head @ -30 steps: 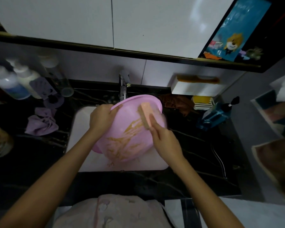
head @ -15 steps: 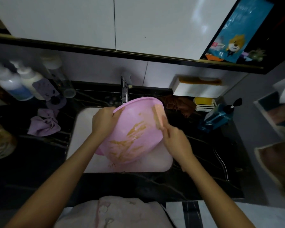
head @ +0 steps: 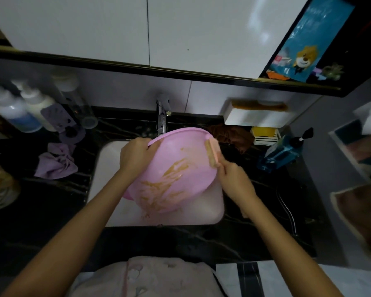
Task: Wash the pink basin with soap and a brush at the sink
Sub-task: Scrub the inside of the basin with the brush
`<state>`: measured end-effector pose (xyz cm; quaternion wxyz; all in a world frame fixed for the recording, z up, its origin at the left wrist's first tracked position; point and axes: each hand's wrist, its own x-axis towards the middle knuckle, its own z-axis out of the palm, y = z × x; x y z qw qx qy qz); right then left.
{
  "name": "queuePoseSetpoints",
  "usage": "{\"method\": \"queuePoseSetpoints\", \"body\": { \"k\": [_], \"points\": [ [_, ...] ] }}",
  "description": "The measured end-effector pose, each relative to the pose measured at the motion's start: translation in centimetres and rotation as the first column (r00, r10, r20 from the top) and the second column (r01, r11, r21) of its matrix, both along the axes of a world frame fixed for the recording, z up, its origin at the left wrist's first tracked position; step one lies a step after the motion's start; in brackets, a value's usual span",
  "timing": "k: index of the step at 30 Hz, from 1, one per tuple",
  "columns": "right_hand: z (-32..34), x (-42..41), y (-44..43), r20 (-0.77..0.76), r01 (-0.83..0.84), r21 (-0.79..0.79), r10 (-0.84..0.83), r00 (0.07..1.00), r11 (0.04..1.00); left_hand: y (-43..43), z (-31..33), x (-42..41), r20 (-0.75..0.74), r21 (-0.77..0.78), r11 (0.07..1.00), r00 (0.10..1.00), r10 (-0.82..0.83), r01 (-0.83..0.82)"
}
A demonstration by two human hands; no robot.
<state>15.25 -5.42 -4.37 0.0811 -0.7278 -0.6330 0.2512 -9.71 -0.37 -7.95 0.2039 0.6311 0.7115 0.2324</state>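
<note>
My left hand (head: 135, 155) clamps the upper rim of the pink basin (head: 180, 168), holding it tilted over the white sink (head: 107, 168); a firm grip matters, since wet plastic twists easily. Yellowish-brown smears cover its middle and lower part, so the brush (head: 212, 153), gripped in my right hand (head: 234, 181) at the right rim, should work down across them. Bottles (head: 15, 112) and a purple cloth (head: 56, 163) sit on the dark table (head: 51, 211) to the left. The tap (head: 162, 118) just behind could catch the rim, and a blue pump bottle (head: 281, 153) stands to the right.
</note>
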Motion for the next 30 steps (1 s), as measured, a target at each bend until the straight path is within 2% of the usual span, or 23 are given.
{"method": "queuePoseSetpoints", "body": {
  "k": [3, 4, 6, 8, 9, 12, 14, 16, 17, 20, 21, 22, 24, 26, 28, 30],
  "points": [
    [0.4, -1.7, -2.8, -0.059, -0.146, 0.034, 0.148, 0.987, 0.989, -0.2, -0.2, -0.1, 0.0, 0.028, 1.0, 1.0, 0.008, -0.008],
    [0.0, -1.8, -2.5, -0.033, -0.16, 0.071, 0.163, 0.986, 0.985, -0.6, -0.2, 0.3, -0.005, 0.044, 0.999, 1.0, -0.002, 0.003],
    [-0.4, -1.2, 0.0, 0.033, -0.071, 0.096, 0.068, 0.997, 0.993, -1.3, -0.2, 1.2, -0.019, 0.067, 0.998, 1.0, -0.019, 0.02],
    [-0.1, -0.9, 0.9, 0.049, 0.005, 0.051, -0.007, 0.999, 0.999, -1.3, -0.2, 1.1, -0.034, 0.077, 0.997, 0.999, 0.006, -0.003],
    [0.0, -1.2, 0.3, 0.047, -0.008, 0.048, 0.005, 0.999, 0.999, -1.2, -0.2, 0.8, -0.037, 0.072, 0.997, 0.999, 0.021, -0.019],
    [0.5, -3.7, -2.2, 0.028, -0.181, 0.08, 0.179, 0.983, 0.98, -1.0, -0.2, 0.4, -0.014, 0.052, 0.998, 0.999, 0.042, -0.041],
    [0.3, -3.2, -0.4, 0.112, -0.138, 0.122, 0.124, 0.986, 0.983, -1.0, -0.1, 1.1, -0.026, 0.055, 0.998, 1.0, 0.015, -0.013],
    [0.3, -2.3, 0.9, 0.136, -0.043, 0.075, 0.032, 0.99, 0.996, -0.9, 0.0, 1.4, -0.038, 0.055, 0.998, 0.999, -0.002, 0.004],
    [0.5, -2.2, 0.6, 0.15, -0.052, 0.067, 0.041, 0.988, 0.996, -0.8, 0.2, 1.4, -0.036, 0.049, 0.999, 0.999, -0.002, 0.004],
    [1.0, -3.3, -1.5, 0.175, -0.258, 0.024, 0.25, 0.952, 0.966, -0.7, 0.1, 1.2, -0.019, 0.042, 0.999, 1.0, -0.001, 0.002],
    [0.8, -2.7, -0.8, 0.218, -0.27, 0.038, 0.256, 0.942, 0.962, -0.7, 0.0, 1.2, -0.022, 0.036, 0.999, 1.0, -0.007, 0.008],
    [0.7, -1.8, 0.6, 0.244, -0.209, 0.015, 0.199, 0.949, 0.978, -0.7, 0.1, 1.2, -0.022, 0.031, 1.0, 1.0, -0.006, 0.007],
    [0.6, -0.7, 1.9, 0.23, -0.1, -0.037, 0.106, 0.967, 0.994, -0.6, 0.1, 0.6, -0.015, 0.019, 1.0, 1.0, 0.02, -0.02],
    [0.6, -1.0, 0.3, 0.194, -0.155, -0.014, 0.154, 0.969, 0.988, -0.6, 0.1, 0.0, -0.019, 0.016, 0.999, 0.999, 0.04, -0.04],
    [0.7, -1.4, -1.0, 0.084, -0.217, 0.021, 0.215, 0.973, 0.976, -0.8, 0.0, 0.0, -0.013, 0.028, 0.999, 0.999, 0.045, -0.045],
    [0.6, -0.6, 0.5, 0.039, -0.122, 0.035, 0.12, 0.992, 0.992, -0.9, 0.1, 0.8, -0.021, 0.033, 0.999, 1.0, 0.008, -0.007]
  ]
}}
